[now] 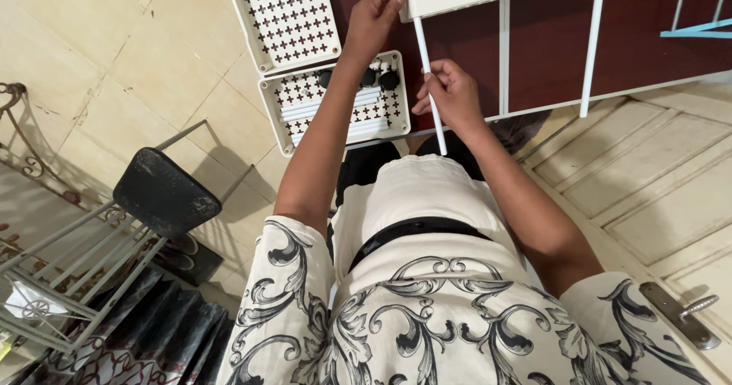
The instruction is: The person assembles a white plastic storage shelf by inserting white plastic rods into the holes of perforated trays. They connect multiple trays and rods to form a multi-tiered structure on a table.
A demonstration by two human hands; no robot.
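Looking down past our patterned shirt, we see cream floor tiles [145, 57] on one side and a pale panelled door [648, 179] with a metal handle [682, 312] on the other, with a dark red surface [549, 46] ahead under a white frame [503, 49]. Our left hand [375, 15] has its fingers pressed on the frame's top panel, while our right hand [451, 94] has its fingers closed around a thin white rod [425, 57] that runs upright from that panel down toward our lap. Two white perforated trays [293, 11] lie just beside the left arm, the nearer holding white rods and black knobs [379, 78], and a black chair [164, 194] stands on the tiles near a metal rack [69, 271].
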